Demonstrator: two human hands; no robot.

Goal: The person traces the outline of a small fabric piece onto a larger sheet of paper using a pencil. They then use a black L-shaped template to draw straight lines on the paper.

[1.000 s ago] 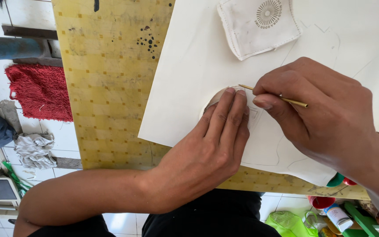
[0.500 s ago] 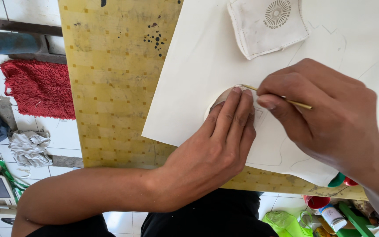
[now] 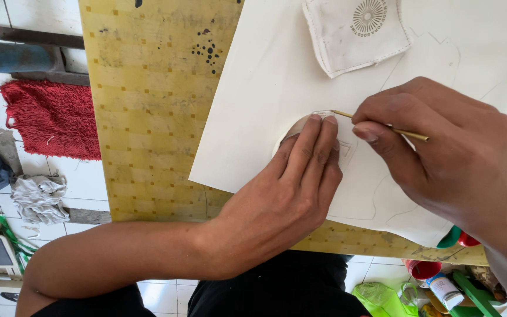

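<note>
Left hand: my left hand [image 3: 283,199] is spread flat, fingers pressed down on a small rounded tan template [image 3: 298,124] at mid-frame, gripping nothing, just pinning it.
Right hand: right hand [image 3: 447,158] at the right of the frame is pinched shut around a thin yellowish wooden stick-like pencil [image 3: 382,125], tip at the template's top edge.
What changed: honestly barely anything over the last second; the pencil tip crept a little leftwards along the template's upper rim and the left fingers didn't budge. Looks to me like the outline is mid-trace, not done.
Where the template sits: under my left fingertips, touching the pencil tip, on the big white paper sheet [image 3: 265,117].
Sheet: lies on a yellow dotted board [image 3: 148,117].
Nearby: grubby white fabric patch [image 3: 353,35] in the upper part of the frame, well apart from both hands.
</note>
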